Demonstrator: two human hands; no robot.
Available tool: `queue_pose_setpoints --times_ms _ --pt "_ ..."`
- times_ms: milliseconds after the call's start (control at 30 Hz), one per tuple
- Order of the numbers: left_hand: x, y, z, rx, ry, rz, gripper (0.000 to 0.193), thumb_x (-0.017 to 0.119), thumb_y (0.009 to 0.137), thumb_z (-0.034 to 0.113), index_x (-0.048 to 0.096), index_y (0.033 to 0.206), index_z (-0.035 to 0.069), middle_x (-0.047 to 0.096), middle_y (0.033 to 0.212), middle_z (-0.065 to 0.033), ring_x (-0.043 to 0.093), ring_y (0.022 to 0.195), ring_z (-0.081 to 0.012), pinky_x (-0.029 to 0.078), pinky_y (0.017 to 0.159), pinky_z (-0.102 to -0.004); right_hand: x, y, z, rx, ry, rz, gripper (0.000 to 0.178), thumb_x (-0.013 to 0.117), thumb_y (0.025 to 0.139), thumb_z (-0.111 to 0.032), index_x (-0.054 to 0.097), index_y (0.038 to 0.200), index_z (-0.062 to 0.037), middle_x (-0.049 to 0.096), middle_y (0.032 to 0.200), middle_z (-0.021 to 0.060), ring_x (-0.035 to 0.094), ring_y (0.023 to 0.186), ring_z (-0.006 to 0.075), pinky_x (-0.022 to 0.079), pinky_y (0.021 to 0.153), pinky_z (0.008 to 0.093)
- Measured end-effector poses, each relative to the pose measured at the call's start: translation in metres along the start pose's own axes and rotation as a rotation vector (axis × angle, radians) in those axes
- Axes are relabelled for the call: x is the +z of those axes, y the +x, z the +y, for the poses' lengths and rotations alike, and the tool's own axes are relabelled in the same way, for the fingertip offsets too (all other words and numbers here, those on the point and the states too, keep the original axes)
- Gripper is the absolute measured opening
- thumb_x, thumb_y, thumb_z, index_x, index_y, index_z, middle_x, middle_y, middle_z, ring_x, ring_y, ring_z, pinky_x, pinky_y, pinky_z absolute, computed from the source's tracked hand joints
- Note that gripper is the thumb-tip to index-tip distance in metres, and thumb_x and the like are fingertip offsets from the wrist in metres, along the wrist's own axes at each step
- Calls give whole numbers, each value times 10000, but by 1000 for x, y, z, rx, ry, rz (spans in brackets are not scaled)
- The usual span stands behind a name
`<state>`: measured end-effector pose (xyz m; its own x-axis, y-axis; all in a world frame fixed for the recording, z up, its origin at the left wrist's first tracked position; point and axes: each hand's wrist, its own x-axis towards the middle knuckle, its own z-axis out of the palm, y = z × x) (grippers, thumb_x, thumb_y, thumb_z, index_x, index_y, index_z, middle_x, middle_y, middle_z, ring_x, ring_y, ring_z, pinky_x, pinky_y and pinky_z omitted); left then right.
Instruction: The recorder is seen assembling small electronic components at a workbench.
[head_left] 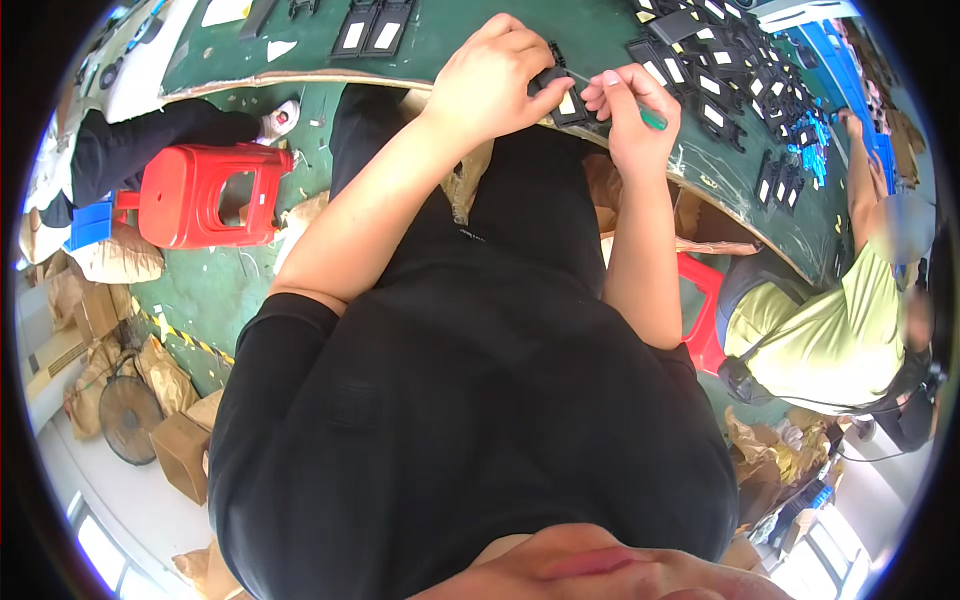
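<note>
At the near edge of the green table, my left hand [495,80] is closed around a black plastic part [556,76], mostly hidden behind the fingers. My right hand [640,115] grips a slim tool with a green handle [653,119] and a thin metal shaft. That shaft points left and reaches the black part; whether it is a screwdriver I cannot tell. Just below, between my hands, lies a black plastic frame [571,109] with a white label.
Many black labelled frames [715,85] are heaped to the right on the table [240,65]. Two more frames [370,30] lie at the far left. Blue pieces [812,150] sit near a co-worker in a yellow-green shirt [815,340]. A red stool [210,195] stands left.
</note>
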<state>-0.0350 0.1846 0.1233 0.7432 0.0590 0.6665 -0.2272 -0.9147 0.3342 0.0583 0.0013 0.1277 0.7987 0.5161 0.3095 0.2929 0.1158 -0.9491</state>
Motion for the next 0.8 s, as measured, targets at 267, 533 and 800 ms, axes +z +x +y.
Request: queue_pose_setpoints --times_ms 267,533,800 --pt "-11 5 9 53 -33 24 225 793 845 232 720 796 24 703 896 -111 629 917 -315 538 872 -387 -5 1 3 -90 -69 -94 72 681 900 72 723 932 22 761 902 53 715 851 94 566 787 241" --pt "-10 3 9 40 7 11 218 771 853 234 725 798 29 700 892 -115 626 917 -318 535 868 -395 -4 0 5 -49 -87 -55 75 672 903 76 724 927 27 775 886 53 711 818 86 561 773 235" --pt "-10 4 8 49 11 1 206 765 842 222 725 790 26 701 887 -110 628 905 -307 531 869 -384 7 1 -5 68 -86 67 293 619 1078 -173 719 922 54 763 839 122 637 688 117 499 646 256"
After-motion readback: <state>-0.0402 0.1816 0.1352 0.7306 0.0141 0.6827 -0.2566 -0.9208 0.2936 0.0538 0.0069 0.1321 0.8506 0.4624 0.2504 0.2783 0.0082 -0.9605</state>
